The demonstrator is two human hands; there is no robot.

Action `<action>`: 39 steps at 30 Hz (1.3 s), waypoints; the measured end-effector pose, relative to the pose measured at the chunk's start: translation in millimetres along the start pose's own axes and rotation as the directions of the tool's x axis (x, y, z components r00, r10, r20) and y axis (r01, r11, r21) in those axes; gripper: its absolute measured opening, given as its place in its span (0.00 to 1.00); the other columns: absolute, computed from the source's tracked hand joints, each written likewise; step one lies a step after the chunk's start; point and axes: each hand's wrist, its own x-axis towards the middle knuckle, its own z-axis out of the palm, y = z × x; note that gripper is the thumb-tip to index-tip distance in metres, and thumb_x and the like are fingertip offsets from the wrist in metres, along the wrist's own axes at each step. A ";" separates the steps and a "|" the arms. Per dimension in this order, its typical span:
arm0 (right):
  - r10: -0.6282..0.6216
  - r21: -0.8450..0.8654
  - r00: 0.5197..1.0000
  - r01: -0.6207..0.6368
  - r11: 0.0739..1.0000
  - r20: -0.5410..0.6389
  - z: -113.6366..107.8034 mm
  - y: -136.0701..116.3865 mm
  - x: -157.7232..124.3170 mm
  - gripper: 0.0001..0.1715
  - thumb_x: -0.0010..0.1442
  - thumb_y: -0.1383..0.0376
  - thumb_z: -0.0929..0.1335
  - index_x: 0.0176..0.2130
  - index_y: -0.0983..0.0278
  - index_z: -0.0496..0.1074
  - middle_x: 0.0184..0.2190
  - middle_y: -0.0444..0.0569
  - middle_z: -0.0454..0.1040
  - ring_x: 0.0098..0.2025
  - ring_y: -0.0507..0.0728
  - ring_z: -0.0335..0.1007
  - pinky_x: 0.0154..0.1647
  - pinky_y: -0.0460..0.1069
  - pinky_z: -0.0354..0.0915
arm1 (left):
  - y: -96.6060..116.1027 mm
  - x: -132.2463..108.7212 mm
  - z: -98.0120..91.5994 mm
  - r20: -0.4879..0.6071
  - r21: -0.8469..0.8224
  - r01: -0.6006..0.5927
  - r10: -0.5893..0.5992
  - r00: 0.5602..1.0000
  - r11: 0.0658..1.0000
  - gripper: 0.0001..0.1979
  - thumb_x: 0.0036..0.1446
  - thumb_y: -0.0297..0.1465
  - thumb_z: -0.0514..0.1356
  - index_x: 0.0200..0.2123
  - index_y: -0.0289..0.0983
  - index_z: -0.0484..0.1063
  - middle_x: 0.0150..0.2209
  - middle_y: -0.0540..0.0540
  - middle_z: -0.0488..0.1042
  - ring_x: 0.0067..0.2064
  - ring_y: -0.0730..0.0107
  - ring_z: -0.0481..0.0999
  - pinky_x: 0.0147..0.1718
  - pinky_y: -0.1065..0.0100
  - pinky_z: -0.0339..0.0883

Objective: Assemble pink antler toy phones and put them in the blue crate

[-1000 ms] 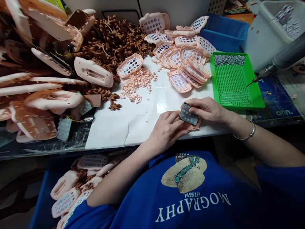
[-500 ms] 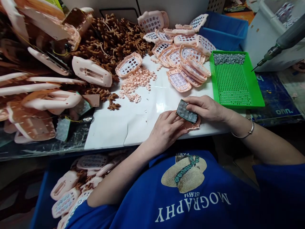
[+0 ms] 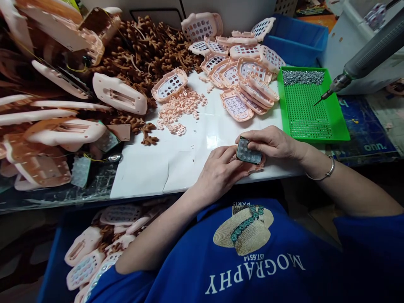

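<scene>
Near the table's front edge, my right hand (image 3: 274, 143) pinches a small circuit board (image 3: 248, 151) with a translucent rubber keypad on its upper face. My left hand (image 3: 220, 169) is closed around a pink plastic shell half (image 3: 258, 165), mostly hidden under the board and my fingers. The board is held over the shell, tilted; whether they touch I cannot tell. Beyond my hands lies a pile of similar pink shell halves (image 3: 236, 105) with round holes. Small pink plastic pieces (image 3: 181, 107) are heaped to the left of that pile.
A green tray (image 3: 342, 126) with silver screws (image 3: 303, 77) stands at the right, an electric screwdriver (image 3: 350, 69) hanging over it. Brown branching parts (image 3: 151, 46) are heaped at the back. Pink housings with wires (image 3: 66, 132) crowd the left. A blue bin (image 3: 52, 261) sits below the table.
The board has turned slightly in my right hand, its long edge now more level. The hanging screwdriver has swung left over the green tray. My left hand has hardly moved.
</scene>
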 end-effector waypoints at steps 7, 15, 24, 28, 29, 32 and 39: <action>0.093 0.061 0.992 -0.088 0.994 -0.085 5.1 0.4 -9.2 0.24 0.69 0.54 0.62 0.52 0.69 0.73 0.34 0.50 0.79 0.32 0.51 0.72 0.37 0.44 0.67 | 1.6 1.5 -0.9 0.008 -0.017 0.016 -0.016 1.000 1.000 0.13 0.67 0.37 0.57 0.48 0.38 0.74 0.52 0.39 0.72 0.52 0.58 0.69 0.51 0.57 0.66; 0.124 0.089 0.980 -0.111 0.990 -0.156 11.1 1.6 -11.9 0.23 0.68 0.53 0.63 0.49 0.68 0.74 0.34 0.48 0.78 0.33 0.51 0.72 0.37 0.44 0.66 | 1.9 2.7 -0.6 -0.006 0.005 -0.008 0.008 1.000 1.000 0.13 0.67 0.37 0.56 0.49 0.37 0.73 0.51 0.38 0.73 0.52 0.58 0.70 0.51 0.57 0.66; -0.013 -0.023 1.000 0.014 1.000 0.011 -3.1 0.4 1.8 0.19 0.68 0.58 0.63 0.50 0.67 0.74 0.37 0.49 0.80 0.32 0.49 0.72 0.36 0.42 0.65 | 0.8 3.2 -0.9 -0.052 -0.026 -0.049 0.048 0.998 0.998 0.13 0.66 0.36 0.57 0.49 0.36 0.74 0.49 0.39 0.73 0.49 0.59 0.69 0.48 0.59 0.66; 0.015 0.067 0.999 -0.013 0.998 -0.031 -1.9 0.1 -0.4 0.18 0.68 0.58 0.63 0.48 0.69 0.74 0.34 0.48 0.79 0.32 0.48 0.71 0.35 0.42 0.65 | 1.1 5.0 -2.7 -0.010 -0.036 -0.026 0.026 1.000 0.999 0.13 0.67 0.36 0.55 0.47 0.36 0.74 0.48 0.38 0.73 0.50 0.58 0.69 0.49 0.57 0.67; 0.039 0.113 0.998 -0.033 0.993 -0.050 -0.9 0.1 -1.6 0.18 0.68 0.59 0.64 0.47 0.69 0.74 0.34 0.48 0.79 0.32 0.49 0.71 0.35 0.43 0.65 | 1.1 5.6 -3.5 0.006 -0.041 -0.022 0.022 1.000 0.999 0.13 0.68 0.36 0.55 0.47 0.35 0.74 0.48 0.38 0.73 0.51 0.58 0.69 0.50 0.57 0.66; 0.121 0.230 0.988 -0.098 0.968 -0.091 2.1 -0.3 -4.8 0.16 0.67 0.59 0.64 0.45 0.69 0.74 0.35 0.49 0.78 0.33 0.50 0.70 0.37 0.44 0.66 | 0.5 7.0 -5.6 0.044 -0.059 -0.012 0.014 0.999 0.998 0.13 0.68 0.35 0.54 0.48 0.36 0.73 0.50 0.38 0.73 0.51 0.57 0.69 0.51 0.56 0.66; 0.142 0.258 0.988 -0.123 0.958 -0.057 2.8 -1.6 -2.9 0.15 0.67 0.60 0.64 0.45 0.69 0.73 0.35 0.49 0.77 0.34 0.50 0.70 0.37 0.45 0.65 | -1.4 6.8 -6.0 0.047 -0.091 -0.001 0.006 0.999 0.996 0.13 0.68 0.34 0.54 0.49 0.36 0.73 0.51 0.37 0.72 0.52 0.56 0.68 0.53 0.54 0.65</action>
